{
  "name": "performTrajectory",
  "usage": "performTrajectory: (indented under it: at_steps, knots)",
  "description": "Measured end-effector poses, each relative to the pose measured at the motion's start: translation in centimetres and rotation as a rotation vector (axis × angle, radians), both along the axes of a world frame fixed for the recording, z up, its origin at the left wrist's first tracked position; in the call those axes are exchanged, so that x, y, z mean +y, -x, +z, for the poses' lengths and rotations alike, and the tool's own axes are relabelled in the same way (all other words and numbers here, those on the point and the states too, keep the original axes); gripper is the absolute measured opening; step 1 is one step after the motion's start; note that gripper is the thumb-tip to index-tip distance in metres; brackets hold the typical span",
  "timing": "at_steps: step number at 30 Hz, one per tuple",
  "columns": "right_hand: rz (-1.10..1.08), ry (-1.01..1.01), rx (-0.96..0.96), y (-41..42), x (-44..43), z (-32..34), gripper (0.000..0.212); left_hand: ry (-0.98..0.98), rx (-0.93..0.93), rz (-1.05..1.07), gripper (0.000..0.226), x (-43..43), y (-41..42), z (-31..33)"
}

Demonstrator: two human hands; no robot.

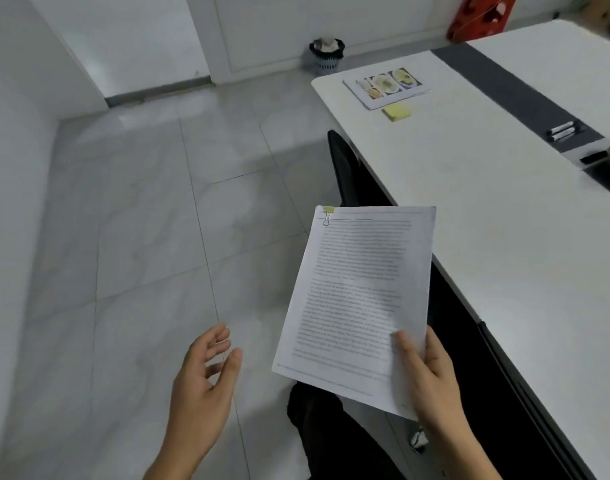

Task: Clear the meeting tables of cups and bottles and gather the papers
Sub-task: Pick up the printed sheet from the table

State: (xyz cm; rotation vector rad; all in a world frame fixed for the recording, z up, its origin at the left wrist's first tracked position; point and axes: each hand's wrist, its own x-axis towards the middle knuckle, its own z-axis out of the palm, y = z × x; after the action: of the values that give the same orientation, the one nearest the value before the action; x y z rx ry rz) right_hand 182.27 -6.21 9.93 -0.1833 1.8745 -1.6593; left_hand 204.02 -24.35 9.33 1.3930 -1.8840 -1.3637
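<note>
My right hand grips the lower right corner of a clipped stack of printed papers, held in the air beside the white meeting table. A yellow binder clip pins the stack's top left corner. My left hand hovers over the floor to the left of the papers, fingers apart and holding nothing. Near the table's far end lies a printed sheet with food photos, and a yellow sticky-note pad sits just in front of it.
A dark strip runs down the table's middle with two markers on it. A black chair is tucked under the table edge. A small waste bin stands by the far wall, and a red object beyond the table.
</note>
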Motion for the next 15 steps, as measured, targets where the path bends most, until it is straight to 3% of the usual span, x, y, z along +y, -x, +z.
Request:
performTrajectory:
  at_steps: [10,15]
  knots:
    - [0.075,0.019,-0.002,11.4,-28.5,3.7,0.021,0.100,0.085,0.057,0.042,-28.1,9.5,5.6]
    - [0.072,-0.025,0.034,16.0,-41.3,3.4,0.018,0.100,0.128,0.040,0.042,-41.2,14.4,3.8]
